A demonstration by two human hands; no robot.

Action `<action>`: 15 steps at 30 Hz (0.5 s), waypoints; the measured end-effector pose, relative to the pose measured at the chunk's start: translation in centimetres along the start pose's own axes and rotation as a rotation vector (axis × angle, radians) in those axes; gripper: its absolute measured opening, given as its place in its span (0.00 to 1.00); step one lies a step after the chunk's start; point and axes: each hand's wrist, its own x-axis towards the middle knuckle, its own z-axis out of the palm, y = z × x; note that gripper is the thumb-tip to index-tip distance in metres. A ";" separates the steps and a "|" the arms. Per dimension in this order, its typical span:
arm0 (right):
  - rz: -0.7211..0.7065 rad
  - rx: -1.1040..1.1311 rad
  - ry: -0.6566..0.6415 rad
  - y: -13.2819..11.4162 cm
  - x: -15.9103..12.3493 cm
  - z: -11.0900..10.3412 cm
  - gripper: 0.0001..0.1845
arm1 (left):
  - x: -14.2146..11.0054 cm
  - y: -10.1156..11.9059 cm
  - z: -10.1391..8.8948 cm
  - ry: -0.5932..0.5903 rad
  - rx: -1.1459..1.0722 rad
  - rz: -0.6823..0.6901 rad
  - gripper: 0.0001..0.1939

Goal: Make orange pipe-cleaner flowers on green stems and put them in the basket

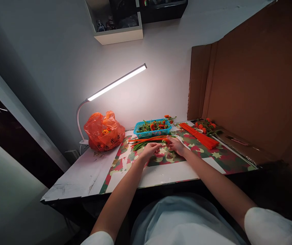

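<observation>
Pinching a flower (165, 141) close to its head, the right hand (176, 146) has thumb and fingers closed on it above the mat (165, 158). The left hand (151, 149) faces it, fingertips drawn together just beside the flower; whether they clamp anything is too small to tell. Both hands sit near each other, presumably for control of a small item. Just beyond lie green stems (140, 145) and orange rods (146, 139), laid crosswise, apparently for easy reach. Behind these stands a basket (151, 135) of sprigs (153, 126), which it seems to keep gathered. On the right rest orange strips (200, 137), bundled, with cut blooms (204, 130) beside them. On the left sits a bag (102, 137). A lamp (117, 83) slants over the table (77, 177), its bar seemingly set to light the work area.
</observation>
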 end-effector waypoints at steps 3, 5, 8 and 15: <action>-0.075 -0.078 -0.031 0.1 -0.1 -0.1 0.23 | -0.1 -0.1 0.0 -0.020 0.063 0.052 0.22; -0.125 -0.130 -0.053 0.1 -0.3 0.0 0.25 | -0.2 0.0 0.1 -0.026 0.079 0.067 0.22; -0.176 -0.221 -0.069 0.3 -0.5 0.1 0.26 | -0.4 0.2 0.3 -0.023 0.099 0.068 0.23; -0.153 -0.211 -0.086 0.8 -0.2 0.2 0.27 | -0.4 0.0 0.9 -0.033 0.088 0.090 0.24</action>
